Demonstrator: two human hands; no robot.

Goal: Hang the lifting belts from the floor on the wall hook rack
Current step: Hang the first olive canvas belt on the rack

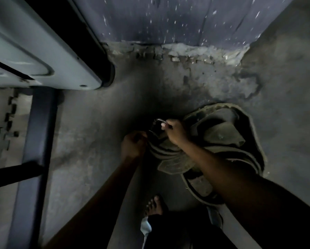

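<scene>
Lifting belts [220, 141], worn and olive-brown, heaped in a loose pile on the floor [89, 141] near the foot of the wall [168, 20], toward the right wall. Long axes mixed: several bands bundled and running roughly left to right under the right forearm, one wide padded end pointing toward the near edge of the floor, another curling round the far side of the pile. Metal buckle [157, 125] at the left end of the bundle. Right hand [174, 131], grip closed on that buckle end. Left hand [132, 146], grip fisted tight just beside the bundled straps; whether anything is inside, cannot tell. Bare foot [154, 203] planted below the pile. Grey equipment frame [42, 51] at far left.
</scene>
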